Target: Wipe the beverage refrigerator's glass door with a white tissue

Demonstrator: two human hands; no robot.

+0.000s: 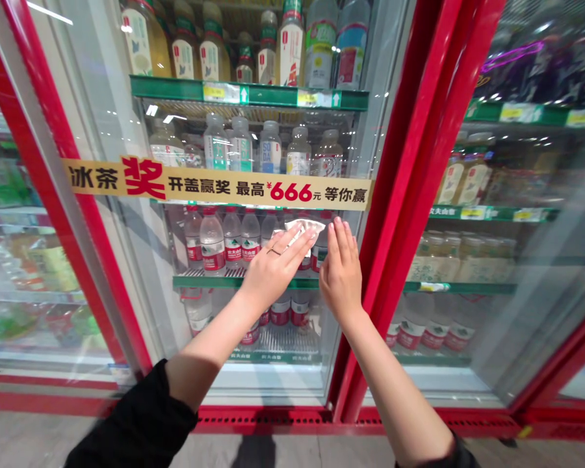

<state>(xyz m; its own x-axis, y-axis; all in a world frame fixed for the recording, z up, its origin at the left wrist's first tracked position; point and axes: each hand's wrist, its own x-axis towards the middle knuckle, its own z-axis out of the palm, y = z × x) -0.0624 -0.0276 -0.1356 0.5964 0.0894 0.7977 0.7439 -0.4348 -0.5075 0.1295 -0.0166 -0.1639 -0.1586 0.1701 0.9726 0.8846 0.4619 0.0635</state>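
Note:
A glass fridge door point(175, 354) in a red frame stands in front of me. My left hand point(276, 263), with a thin ring on one finger, lies over a crumpled white tissue point(316, 227) and presses it against the glass. The tissue shows above and between its stretched fingers. Just to its right, my right hand point(342, 266) rests against the door near the frame, fingers straight and close together, holding nothing visible. A yellow sticker strip point(199, 187) with large lettering crosses the glass above both hands. Behind the pane stand red-labelled water bottles point(213, 244).
Green-edged shelves point(268, 96) inside hold rows of drinks. A red door frame point(409, 169) rises on the right, with another glazed fridge beyond it. More packaged goods point(39, 253) sit behind glass at left. Grey floor point(292, 448) lies below.

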